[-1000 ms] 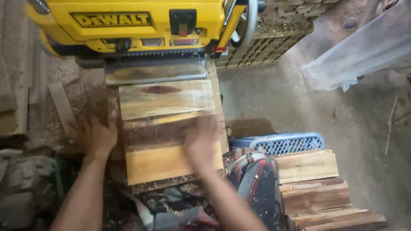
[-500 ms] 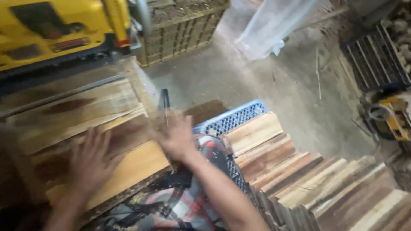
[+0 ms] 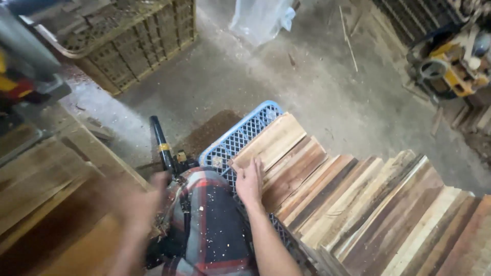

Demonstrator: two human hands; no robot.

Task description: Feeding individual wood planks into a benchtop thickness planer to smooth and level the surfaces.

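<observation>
My right hand (image 3: 249, 180) lies flat with fingers extended on the near end of the top plank (image 3: 273, 139) of a row of wooden planks (image 3: 368, 204). The planks lean in a stack over a blue plastic crate (image 3: 236, 137). My left hand (image 3: 146, 197) is motion-blurred at the right edge of the boards (image 3: 46, 204) lying on the planer's table at the left; its grip is unclear. My knee in plaid, sawdust-flecked cloth (image 3: 209, 230) is between both hands.
A yellow planer (image 3: 18, 76) shows partly at the far left. A black tube-shaped tool (image 3: 161, 145) lies by the crate. An olive lattice crate (image 3: 128, 46), a clear plastic bag (image 3: 261, 18) and a yellow power tool (image 3: 452, 71) stand around the dusty concrete floor (image 3: 307, 87).
The view has swung right, off the planer and onto the plank stack. My right hand left the boards on the table and now rests on the top plank of the stack.
</observation>
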